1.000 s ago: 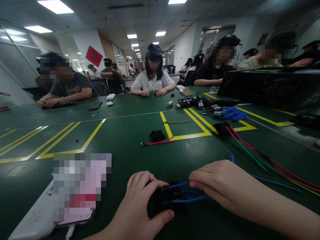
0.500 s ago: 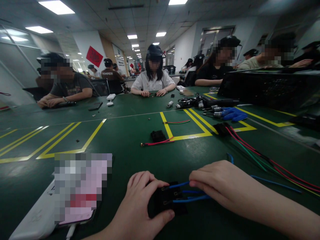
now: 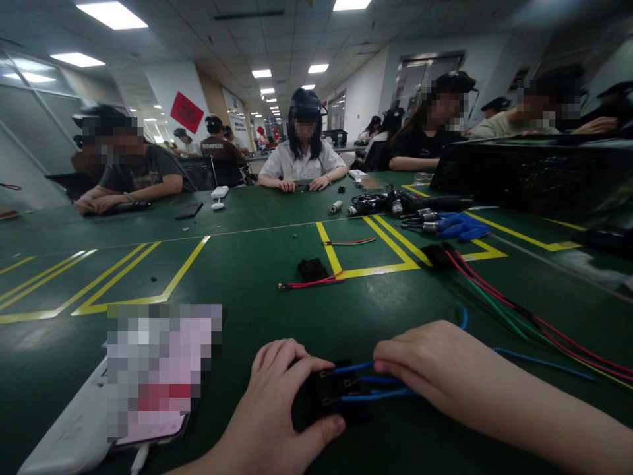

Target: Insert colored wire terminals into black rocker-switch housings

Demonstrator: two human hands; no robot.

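Observation:
Low on the green tabletop lies a black connector block [image 3: 341,412] with small metal terminals on its face. My left hand [image 3: 284,396] grips its left side, thumb at the near edge and index finger at the far edge. From the block, several blue wires [image 3: 378,394] run rightward. My right hand [image 3: 420,359] pinches the farthest one between thumb and fingers, close to the block. The other blue wires pass beneath that hand, and their middle stretch is hidden by it. Loose blue wire ends [image 3: 544,363] show beyond my right forearm.
On the left a phone [image 3: 163,376] rests against a white power bank [image 3: 69,422]. Ahead lie a small black part [image 3: 312,269] and red wires [image 3: 316,284]. A black connector with red and green wires [image 3: 442,256], blue gloves [image 3: 462,226] and tools sit farther right. Other people sit across the table.
My right hand has shifted very slightly, and the blue wire end behind it has moved a little to the right. The left hand and block stay in place.

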